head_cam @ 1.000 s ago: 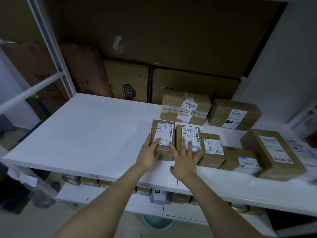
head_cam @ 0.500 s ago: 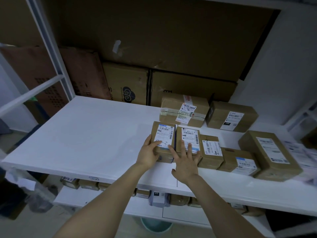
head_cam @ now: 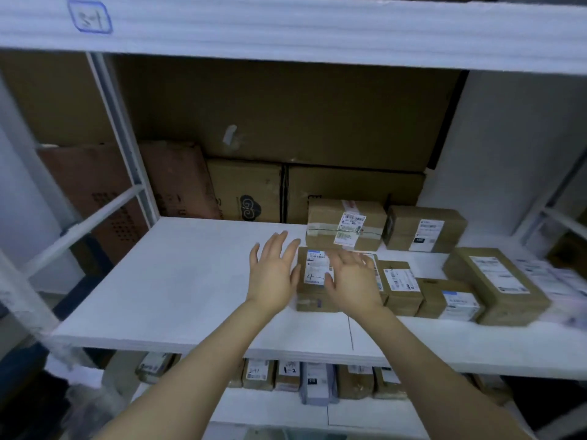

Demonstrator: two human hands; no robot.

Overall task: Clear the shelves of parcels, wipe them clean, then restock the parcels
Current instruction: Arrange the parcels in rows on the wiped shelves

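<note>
Over the middle shelf, the left hand [head_cam: 274, 274] hangs with all fingers spread and holds nothing. It is just beside the left edge of a small brown cardboard parcel with a white label marked "4" [head_cam: 313, 271]. The right hand [head_cam: 352, 282], also spread and a little blurred, is above the neighbour parcel at 3 o'clock. Whether its palm touches the card I cannot tell.

A row of three more brown labelled parcels [head_cam: 451, 300] goes on toward 3 o'clock, box against box. A taped brown box [head_cam: 346, 223] stands at 12 o'clock.

The white shelf board [head_cam: 174, 281] stretches toward 9 o'clock.

I judge that restocking is in hand. A careless sideways push could shift the whole row out of line. A pull toward 6 o'clock could drop a parcel over the front edge, because the boxes look light and the board smooth.
</note>
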